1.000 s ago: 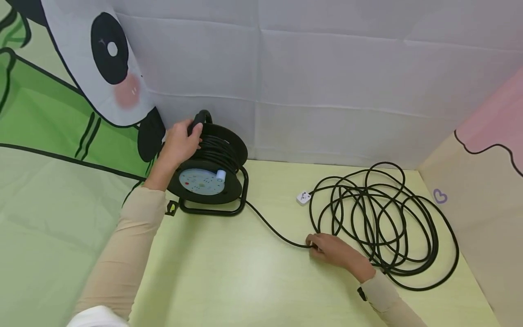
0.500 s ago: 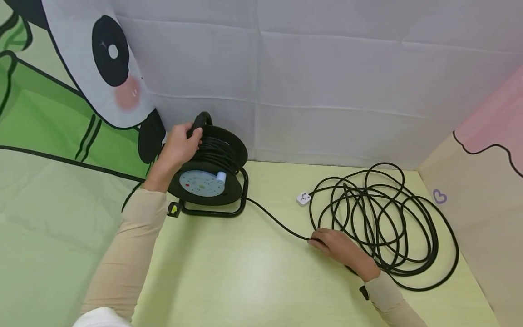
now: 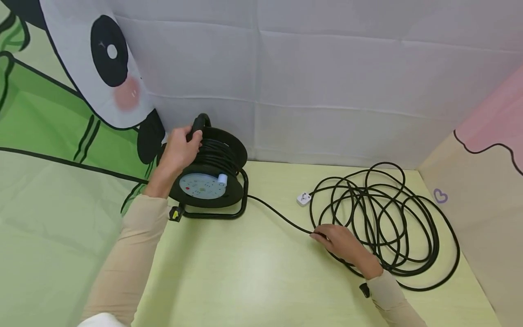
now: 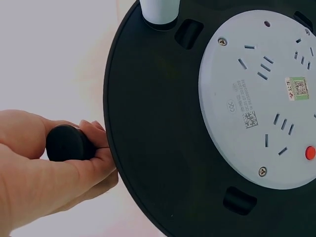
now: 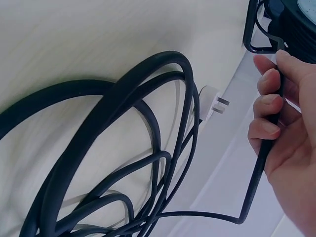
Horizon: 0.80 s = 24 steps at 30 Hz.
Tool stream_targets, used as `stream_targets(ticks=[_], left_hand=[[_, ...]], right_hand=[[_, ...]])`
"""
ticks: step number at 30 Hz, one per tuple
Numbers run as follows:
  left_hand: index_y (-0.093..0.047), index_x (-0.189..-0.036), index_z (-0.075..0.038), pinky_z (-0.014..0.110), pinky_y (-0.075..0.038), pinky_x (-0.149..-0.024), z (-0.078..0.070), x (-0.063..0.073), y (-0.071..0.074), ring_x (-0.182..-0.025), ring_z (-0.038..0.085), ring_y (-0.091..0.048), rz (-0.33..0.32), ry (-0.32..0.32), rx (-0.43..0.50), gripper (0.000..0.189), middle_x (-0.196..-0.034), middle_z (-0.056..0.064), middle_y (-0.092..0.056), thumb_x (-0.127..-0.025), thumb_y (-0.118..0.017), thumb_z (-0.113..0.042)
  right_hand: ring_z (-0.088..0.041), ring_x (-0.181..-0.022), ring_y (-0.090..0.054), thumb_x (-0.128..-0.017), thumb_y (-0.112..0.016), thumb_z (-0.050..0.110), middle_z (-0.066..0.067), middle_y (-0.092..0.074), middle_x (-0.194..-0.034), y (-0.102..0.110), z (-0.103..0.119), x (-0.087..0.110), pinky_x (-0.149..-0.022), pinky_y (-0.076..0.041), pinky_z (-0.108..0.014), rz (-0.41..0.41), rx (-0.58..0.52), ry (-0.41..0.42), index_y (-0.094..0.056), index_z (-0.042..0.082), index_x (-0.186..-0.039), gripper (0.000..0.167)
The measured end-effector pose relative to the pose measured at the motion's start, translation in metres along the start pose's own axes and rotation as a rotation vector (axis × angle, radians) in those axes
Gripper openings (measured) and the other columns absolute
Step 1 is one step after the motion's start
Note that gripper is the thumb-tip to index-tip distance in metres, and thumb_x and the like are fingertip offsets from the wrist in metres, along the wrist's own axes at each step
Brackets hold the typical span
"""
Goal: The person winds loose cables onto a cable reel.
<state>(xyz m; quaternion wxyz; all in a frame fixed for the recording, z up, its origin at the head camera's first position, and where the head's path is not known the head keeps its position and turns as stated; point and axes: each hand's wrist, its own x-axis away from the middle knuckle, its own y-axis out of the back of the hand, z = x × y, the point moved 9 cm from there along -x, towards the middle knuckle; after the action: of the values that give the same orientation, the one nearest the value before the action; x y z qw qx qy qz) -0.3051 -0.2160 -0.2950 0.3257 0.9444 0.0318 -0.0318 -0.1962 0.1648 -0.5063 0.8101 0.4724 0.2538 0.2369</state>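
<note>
A black cable reel (image 3: 204, 200) stands upright on its tubular frame at the back left of the table. My left hand (image 3: 180, 147) grips its top handle (image 3: 201, 122), fingers curled round it. The reel's pale socket face (image 4: 266, 98) and white crank knob (image 4: 160, 10) show close up in the left wrist view. Black cable (image 3: 286, 219) runs from the reel's drum to my right hand (image 3: 343, 243), whose fingers curl round it. Loose loops of cable (image 3: 433, 231) lie right of and behind that hand, with a white plug (image 3: 303, 199) at their left.
A white cloth wall (image 3: 327, 91) rises along the table's back edge. Printed cloth (image 3: 49, 118) hangs on the left, and a pink and beige panel (image 3: 482, 190) stands on the right, close to the loops. Pale yellow tabletop (image 3: 245, 272) spreads in front of the reel.
My right hand has shifted slightly toward the back and right with its hold on the cable. The stretch to the reel lies straighter. My left hand stays on the handle.
</note>
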Motion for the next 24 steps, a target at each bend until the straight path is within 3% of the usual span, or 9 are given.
stream_targets(ticks=[10, 18, 24], left_hand=[[-0.056, -0.131, 0.009, 0.026, -0.045, -0.071, -0.006, 0.014, -0.005, -0.089, 0.023, -0.056, 0.003, -0.012, 0.015, 0.046, -0.108, 0.025, -0.062, -0.112, -0.04, -0.029], [-0.056, -0.127, 0.009, 0.027, -0.042, -0.064, -0.012, 0.027, -0.013, -0.083, 0.023, -0.051, 0.011, -0.011, 0.06, 0.045, -0.106, 0.023, -0.059, -0.112, -0.039, -0.029], [-0.055, -0.132, 0.008, 0.028, -0.042, -0.064, -0.013, 0.035, -0.017, -0.084, 0.023, -0.05, 0.014, -0.005, 0.088, 0.047, -0.107, 0.022, -0.058, -0.112, -0.039, -0.031]], right_hand=[[0.001, -0.066, -0.054, -0.102, -0.067, 0.023, 0.011, -0.065, -0.078, 0.014, -0.002, 0.004, -0.059, -0.05, -0.025, -0.021, -0.004, -0.059, -0.072, 0.014, -0.09, 0.016], [0.004, -0.062, -0.051, -0.098, -0.073, 0.017, 0.014, -0.063, -0.075, 0.027, -0.004, 0.01, -0.056, -0.049, -0.023, -0.092, -0.014, -0.039, -0.071, 0.013, -0.085, 0.013], [0.005, -0.062, -0.049, -0.099, -0.071, 0.021, 0.007, -0.066, -0.074, 0.031, -0.012, 0.014, -0.056, -0.049, -0.022, -0.096, -0.055, -0.075, -0.071, 0.014, -0.086, 0.015]])
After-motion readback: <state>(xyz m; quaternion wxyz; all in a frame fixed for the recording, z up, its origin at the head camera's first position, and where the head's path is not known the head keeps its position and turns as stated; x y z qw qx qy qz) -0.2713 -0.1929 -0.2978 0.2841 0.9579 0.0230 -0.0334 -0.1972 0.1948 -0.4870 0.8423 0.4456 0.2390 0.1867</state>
